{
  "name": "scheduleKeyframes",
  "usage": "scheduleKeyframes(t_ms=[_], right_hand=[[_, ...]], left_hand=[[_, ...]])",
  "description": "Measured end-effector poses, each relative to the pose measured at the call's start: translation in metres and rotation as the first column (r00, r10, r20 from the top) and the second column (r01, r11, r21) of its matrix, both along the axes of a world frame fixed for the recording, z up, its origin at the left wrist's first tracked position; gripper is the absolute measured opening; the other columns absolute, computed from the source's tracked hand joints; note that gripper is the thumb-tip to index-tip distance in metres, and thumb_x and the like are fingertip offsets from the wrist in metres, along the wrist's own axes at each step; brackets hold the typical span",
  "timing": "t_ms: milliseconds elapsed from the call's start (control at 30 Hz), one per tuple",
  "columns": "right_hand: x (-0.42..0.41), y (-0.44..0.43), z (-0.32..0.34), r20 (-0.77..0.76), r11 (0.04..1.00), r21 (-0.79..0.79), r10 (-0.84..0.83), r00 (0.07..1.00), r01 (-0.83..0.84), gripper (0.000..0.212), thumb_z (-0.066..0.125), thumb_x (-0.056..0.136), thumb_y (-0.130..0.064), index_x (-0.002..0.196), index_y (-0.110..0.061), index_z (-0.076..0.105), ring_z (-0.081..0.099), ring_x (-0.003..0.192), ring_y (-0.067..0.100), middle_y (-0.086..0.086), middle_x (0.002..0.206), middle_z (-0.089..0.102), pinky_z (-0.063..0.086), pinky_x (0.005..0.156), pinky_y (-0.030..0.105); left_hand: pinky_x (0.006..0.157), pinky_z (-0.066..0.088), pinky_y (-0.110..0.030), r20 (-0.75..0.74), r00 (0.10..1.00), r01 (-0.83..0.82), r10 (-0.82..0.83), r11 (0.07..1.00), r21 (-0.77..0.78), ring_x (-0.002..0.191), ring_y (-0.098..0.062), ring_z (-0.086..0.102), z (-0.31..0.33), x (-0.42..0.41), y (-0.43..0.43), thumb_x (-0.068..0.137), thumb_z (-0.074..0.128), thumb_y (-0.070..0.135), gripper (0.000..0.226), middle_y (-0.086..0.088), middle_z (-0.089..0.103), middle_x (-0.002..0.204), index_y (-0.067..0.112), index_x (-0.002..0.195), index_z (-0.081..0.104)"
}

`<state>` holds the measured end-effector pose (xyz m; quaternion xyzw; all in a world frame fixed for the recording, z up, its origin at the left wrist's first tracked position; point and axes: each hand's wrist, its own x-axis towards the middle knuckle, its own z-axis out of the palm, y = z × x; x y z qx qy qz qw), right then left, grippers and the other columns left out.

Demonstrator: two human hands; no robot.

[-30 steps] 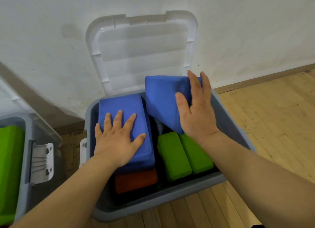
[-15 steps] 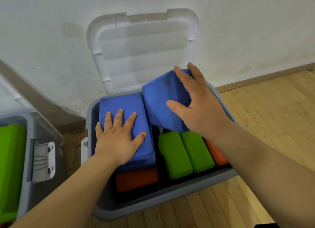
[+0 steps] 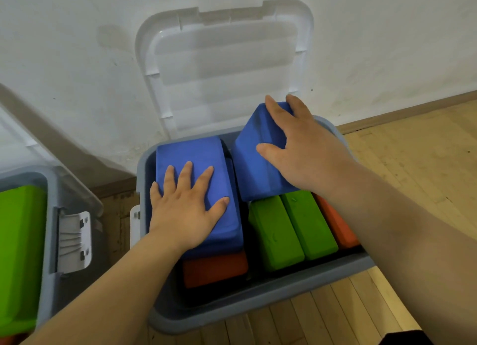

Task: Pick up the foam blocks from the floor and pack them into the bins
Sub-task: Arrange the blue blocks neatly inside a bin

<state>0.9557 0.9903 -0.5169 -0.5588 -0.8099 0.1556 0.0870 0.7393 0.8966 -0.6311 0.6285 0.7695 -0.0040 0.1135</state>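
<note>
Two bins show, and both hands are in the middle one. At far left, the left bin [image 3: 50,215] holds a green block [image 3: 18,254], and its white latch [image 3: 74,241] faces inward. The bin [image 3: 258,306] stands against the wall [image 3: 77,60], its lid [image 3: 224,68] leaning open behind it.

The left hand [image 3: 183,210] lies flat, fingers straight and spread, pressing on the flat blue block [image 3: 191,158] in the bin's left half. An orange block [image 3: 214,269] shows under that block's near end.

Just right of it sits the tilted blue block [image 3: 258,169], not yet seated. Its long axis runs near to far, like its neighbour's, but it is rolled, with the far right corner raised towards the bin's back rim and the near edge lower, overlapping the far ends of two green blocks [image 3: 273,236]. The right hand [image 3: 307,153] lies spread on top of it, thumb on the left face, fingers nearly straight and reaching the far upper edge; it presses rather than pinches. That hand is the one on the block, so levelling it probably means pushing the raised side down while the left hand keeps the neighbour steady.

Another orange piece [image 3: 338,228] stands right of the green pair, partly hidden by the forearm.

Pale wood floor [image 3: 413,164] runs right to a baseboard [image 3: 413,107] under the scuffed white wall.
</note>
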Motion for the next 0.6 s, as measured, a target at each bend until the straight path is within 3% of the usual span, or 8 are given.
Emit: scheduleKeyframes(t_ms=[233, 333, 433, 600], right_hand=[[-0.033, 0.031, -0.057, 0.072, 0.997, -0.073, 0.045, 0.996, -0.040, 0.076, 0.044, 0.101, -0.060, 0.161, -0.044, 0.001, 0.041, 0.142, 0.035, -0.004, 0.171, -0.013, 0.046, 0.105, 0.045], [-0.039, 0.041, -0.111, 0.230, 0.997, -0.080, 0.008, 0.973, 0.011, 0.067, 0.029, 0.099, -0.070, 0.159, -0.050, 0.004, 0.016, 0.152, 0.041, -0.006, 0.172, -0.005, 0.021, 0.119, 0.057], [-0.049, 0.039, -0.159, 0.272, 0.988, -0.147, -0.003, 0.962, 0.044, 0.065, 0.024, 0.099, -0.071, 0.158, -0.054, 0.001, -0.010, 0.155, 0.041, -0.008, 0.171, -0.009, -0.003, 0.120, 0.065], [-0.055, 0.045, -0.175, 0.310, 0.994, -0.095, -0.016, 0.951, 0.047, 0.065, 0.021, 0.099, -0.070, 0.158, -0.053, 0.002, -0.009, 0.156, 0.041, -0.007, 0.172, -0.007, -0.004, 0.121, 0.064]], left_hand=[[0.124, 0.001, -0.061, 0.000, 1.000, -0.002, 0.002, 1.000, -0.010, 0.156, -0.032, -0.016, 0.001, 0.001, 0.001, 0.089, 0.016, 0.084, 0.082, 0.000, -0.009, 0.172, 0.047, 0.160, -0.004], [0.124, 0.001, -0.061, 0.010, 1.000, 0.002, -0.002, 1.000, -0.006, 0.156, -0.031, -0.016, -0.001, -0.001, 0.000, 0.086, 0.011, 0.086, 0.084, 0.002, -0.010, 0.171, 0.048, 0.159, -0.006], [0.124, 0.000, -0.061, 0.017, 1.000, 0.008, -0.008, 1.000, -0.012, 0.156, -0.031, -0.018, 0.000, -0.003, 0.000, 0.088, 0.015, 0.084, 0.082, 0.003, -0.013, 0.171, 0.048, 0.159, -0.007], [0.124, -0.002, -0.060, 0.030, 0.999, 0.013, -0.012, 1.000, -0.024, 0.155, -0.030, -0.020, -0.001, -0.007, 0.001, 0.092, 0.021, 0.082, 0.079, 0.003, -0.014, 0.171, 0.049, 0.158, -0.006]])
